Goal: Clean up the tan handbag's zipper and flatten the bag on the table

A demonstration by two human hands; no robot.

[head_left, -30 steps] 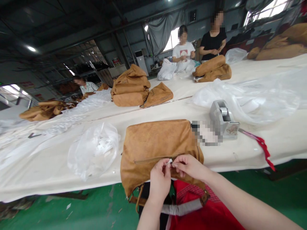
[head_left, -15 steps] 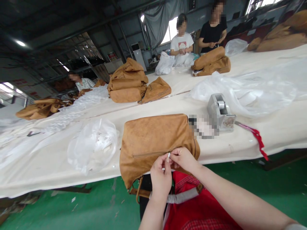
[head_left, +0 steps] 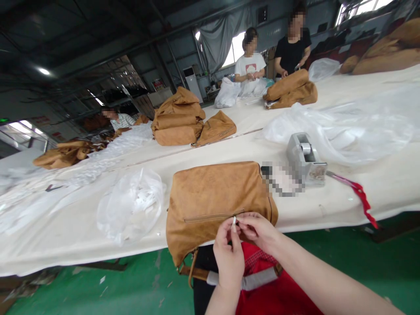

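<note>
A tan leather handbag (head_left: pixel 213 188) lies on its side at the table's front edge, its zipper (head_left: pixel 210 217) facing up. Its strap, partly wrapped in pale sheeting (head_left: pixel 260 279), hangs down over the edge. Just above the zipper's right end, my left hand (head_left: pixel 229 247) pinches a small white piece (head_left: pixel 234 221), perhaps a paper or foam wrap. The fingertips of my right hand (head_left: pixel 259 229) meet it from the other side and also pinch at it. What lies inside the white piece is hidden.
A grey tape dispenser (head_left: pixel 306 159) stands right of the bag, beside a tool with a red-wrapped handle (head_left: pixel 359 192). A clear plastic bag of white pieces (head_left: pixel 134 205) lies left. More tan bags (head_left: pixel 179 118) and plastic sheeting (head_left: pixel 341 131) sit farther back, with people across the table.
Both hands stay at the zipper end, and the white piece now shows more upright between the fingertips. The whole view has shifted slightly, with things appearing lower and to the right.
</note>
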